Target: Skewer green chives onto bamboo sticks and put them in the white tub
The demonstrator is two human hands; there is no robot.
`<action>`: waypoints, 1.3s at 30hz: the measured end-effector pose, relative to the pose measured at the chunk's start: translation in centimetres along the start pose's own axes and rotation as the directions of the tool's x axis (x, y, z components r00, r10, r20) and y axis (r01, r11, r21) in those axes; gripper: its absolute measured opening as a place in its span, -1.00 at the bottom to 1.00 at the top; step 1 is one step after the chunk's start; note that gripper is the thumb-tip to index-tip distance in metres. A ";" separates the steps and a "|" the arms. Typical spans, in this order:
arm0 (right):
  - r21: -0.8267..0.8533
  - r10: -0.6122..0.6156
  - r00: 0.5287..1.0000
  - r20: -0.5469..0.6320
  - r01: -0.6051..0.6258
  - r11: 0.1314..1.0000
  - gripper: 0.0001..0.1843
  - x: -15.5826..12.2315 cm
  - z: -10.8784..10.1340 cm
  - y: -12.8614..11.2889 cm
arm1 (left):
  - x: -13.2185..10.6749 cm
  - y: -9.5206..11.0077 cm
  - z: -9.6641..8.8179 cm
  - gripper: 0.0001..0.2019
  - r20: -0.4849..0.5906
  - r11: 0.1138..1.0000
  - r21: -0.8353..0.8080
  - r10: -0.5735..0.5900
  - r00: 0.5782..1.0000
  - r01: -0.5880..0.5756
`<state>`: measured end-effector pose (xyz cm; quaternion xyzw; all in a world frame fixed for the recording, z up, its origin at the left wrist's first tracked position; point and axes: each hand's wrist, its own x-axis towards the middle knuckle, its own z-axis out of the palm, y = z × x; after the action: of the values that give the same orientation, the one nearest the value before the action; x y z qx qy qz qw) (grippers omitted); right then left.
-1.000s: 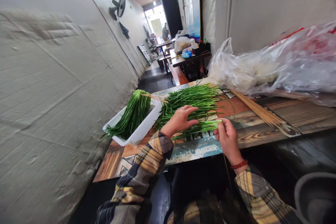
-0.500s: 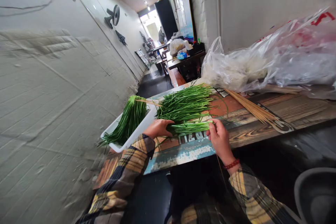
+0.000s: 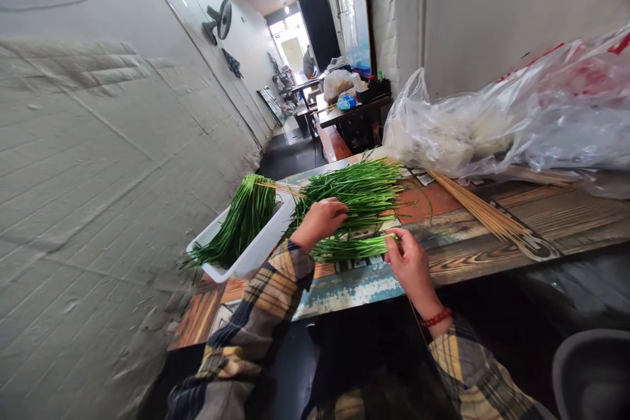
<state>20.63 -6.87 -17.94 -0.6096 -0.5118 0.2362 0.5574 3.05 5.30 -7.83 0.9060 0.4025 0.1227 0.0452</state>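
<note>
A small bunch of garlic chives (image 3: 352, 248) lies along the near part of the table, its pale cut ends pinched between the thumb and fingers of my right hand (image 3: 407, 261). A thin stick, perhaps a skewer (image 3: 417, 316), runs down below that hand. My left hand (image 3: 322, 220) is over the near left side of a larger chive pile (image 3: 361, 187), its fingers drawn together; what is in them, if anything, is hidden. To the left, skewered chives (image 3: 241, 223) hang over a white plastic tray (image 3: 268, 246), with stick ends (image 3: 288, 189) pointing right.
Loose bamboo skewers (image 3: 475, 207) lie on the wood-patterned table (image 3: 556, 210) to the right. Behind them sits a big clear plastic bag (image 3: 512, 121). A dark basin (image 3: 593, 367) is at the lower right. A white wall (image 3: 88, 223) runs along the left.
My left hand has left the small bunch and moved up and right to the larger pile, its fingers closing together. My right hand keeps its pinch on the bunch's cut ends.
</note>
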 end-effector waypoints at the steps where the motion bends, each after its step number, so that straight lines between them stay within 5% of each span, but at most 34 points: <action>1: -0.010 -0.003 1.000 -0.001 0.003 1.000 -0.64 0.0 -0.1 -0.1 | 0.5 0.7 1.1 -0.79 0.028 1.000 -0.013 0.025 0.999 -0.025; 4: -0.037 -0.013 1.000 0.006 0.014 0.999 -0.64 0.0 -0.1 -0.2 | 1.2 1.9 3.8 -0.82 0.130 0.999 0.022 0.028 0.991 -0.031; 8: -0.049 -0.024 1.000 0.007 0.024 0.998 -0.65 0.1 0.0 -0.1 | 1.1 1.9 5.9 -0.82 0.084 0.993 0.118 -0.043 0.995 0.033; 16: -0.044 -0.025 1.000 -0.003 0.025 0.999 -0.65 0.0 0.1 0.1 | 1.3 1.5 6.6 -0.84 -0.060 0.986 0.081 -0.141 0.988 0.146; 26: -0.008 0.000 1.000 0.018 0.000 1.000 -0.64 0.1 0.0 -0.5 | 2.1 2.1 8.1 -0.89 -0.132 0.994 0.109 0.002 0.991 0.012; 32: 0.003 0.049 0.999 0.016 -0.049 0.999 -0.64 0.1 0.0 -0.5 | 1.4 1.8 6.9 -0.88 -0.238 0.973 -0.226 -0.014 0.971 -0.042; 39: 0.004 0.095 0.995 0.024 -0.095 0.995 -0.60 0.2 -0.1 -0.4 | 0.2 2.3 6.8 -0.82 -0.090 0.807 -0.588 -0.122 0.988 0.046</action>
<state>20.63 -6.75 -17.52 -0.6291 -0.4881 0.2709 0.5409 6.66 4.01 -13.95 0.8202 0.3868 0.2941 0.3018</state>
